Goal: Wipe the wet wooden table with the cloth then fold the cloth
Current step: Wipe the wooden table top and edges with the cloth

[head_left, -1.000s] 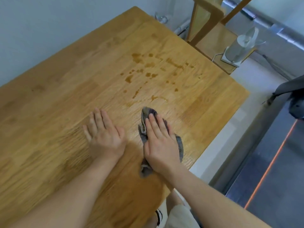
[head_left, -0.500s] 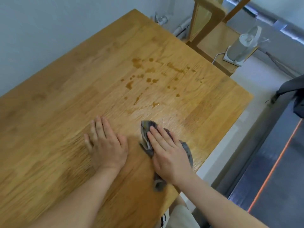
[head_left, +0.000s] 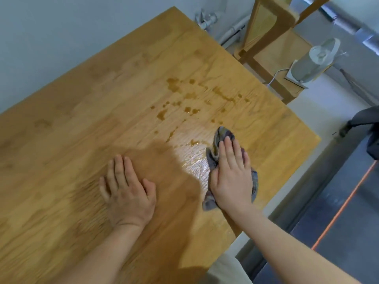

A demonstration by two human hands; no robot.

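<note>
Two hands, one cloth, one table, entered as found.

- Left hand point(head_left: 128, 193): you had it flat on the table point(head_left: 92, 111), palm down, fingers straight and close together. It held nothing and rested on dry wood.
- Right hand point(head_left: 231, 177): palm down on the cloth point(head_left: 223, 133), fingers straight. You pressed rather than gripped. Whether your thumb hooked a fold could not be told.
- Cloth: grey and bunched under that hand, near the table's right edge. Its long axis ran with your fingers, away from you. Ends showed past your fingertips and at your wrist.
- Wet sheen point(head_left: 194, 162): just beside the cloth, on its left, between your two hands.
- Drops point(head_left: 189, 109): a scattered band beyond your fingertips and leftward, lying crosswise to the cloth's length. The nearest drops sat just beside the cloth's forward corner.

Judgement: wiping was under way and folding not begun. Your right hand was the nearer to the drops, so the stroke likely went forward and left.
</note>
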